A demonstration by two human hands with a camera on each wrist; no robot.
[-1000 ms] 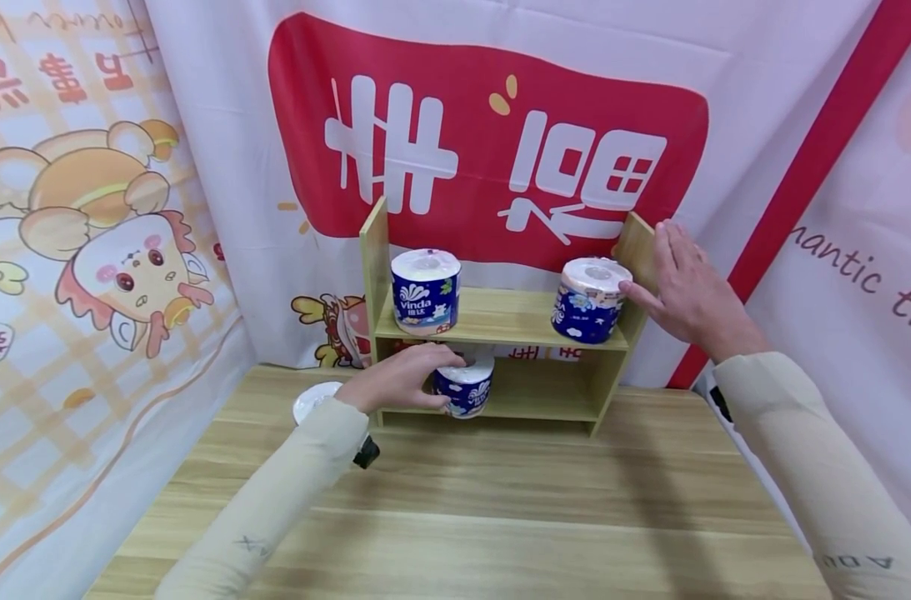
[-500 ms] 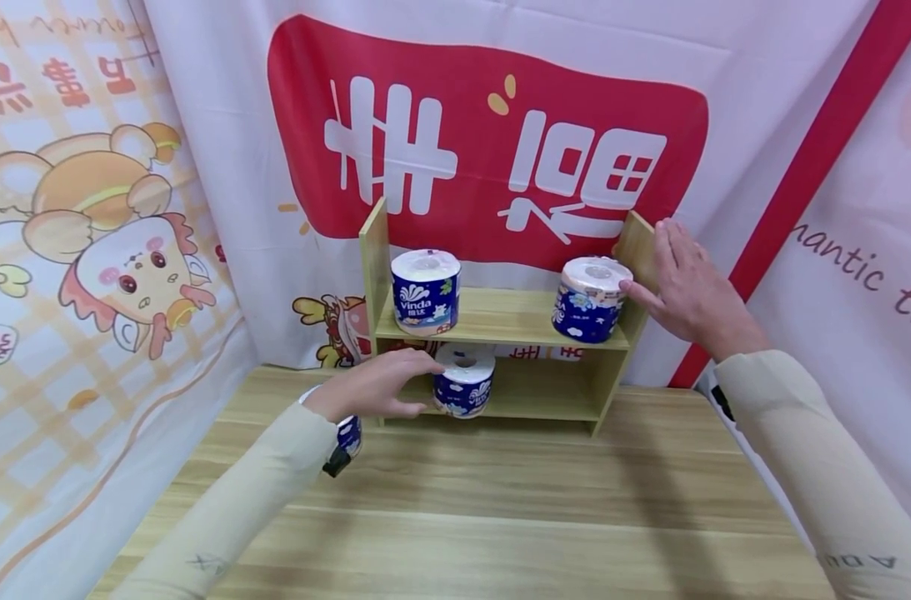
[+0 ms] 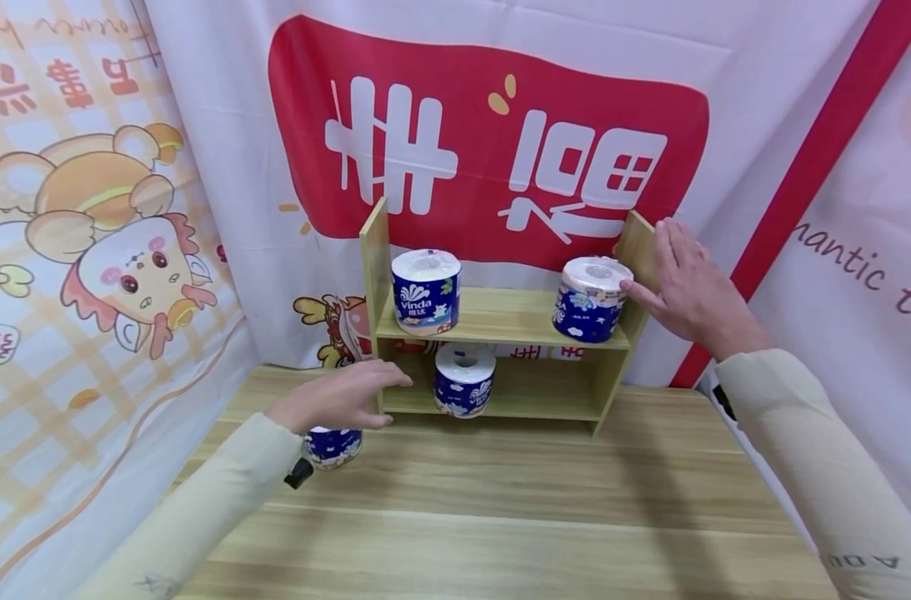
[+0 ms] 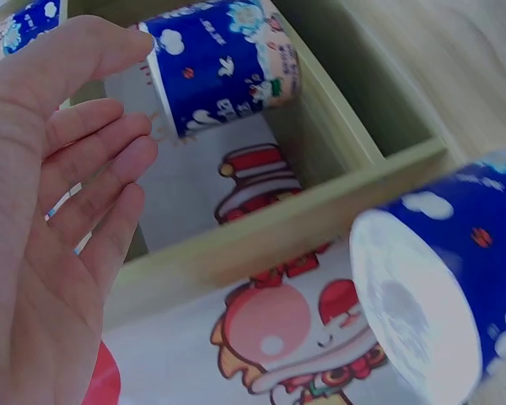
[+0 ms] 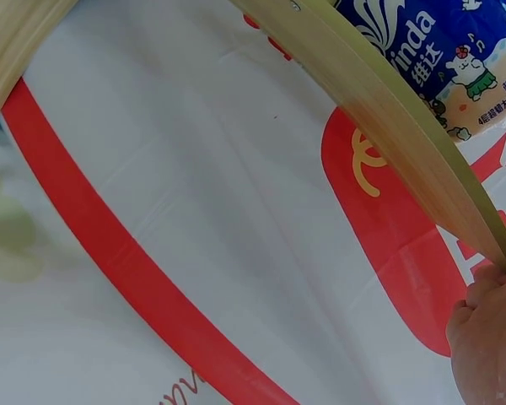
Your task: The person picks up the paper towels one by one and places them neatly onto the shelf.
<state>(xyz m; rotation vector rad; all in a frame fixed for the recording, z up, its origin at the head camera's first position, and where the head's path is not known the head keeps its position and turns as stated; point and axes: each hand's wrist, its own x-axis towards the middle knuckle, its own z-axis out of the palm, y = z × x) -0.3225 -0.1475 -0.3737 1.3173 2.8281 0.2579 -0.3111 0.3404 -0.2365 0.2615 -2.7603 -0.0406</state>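
A small two-tier wooden shelf stands on the table. My right hand holds its right side panel, thumb on the inner side and fingers along the outer side. The thumb tip overlaps a blue Vinda toilet roll on the upper board. Another toilet roll is at that board's left end, and a third toilet roll stands upright on the lower board, left of centre. Left of the shelf, my left hand is held with fingers extended, above a toilet roll whose top it hides.
The wooden table stretches in front of the shelf. Close behind hangs a white curtain with a red printed sign. Printed cloth walls flank the table at left and right.
My left hand has let go of the roll on the lower board and moved left, over the roll on the table. My right hand has stayed at the side panel.
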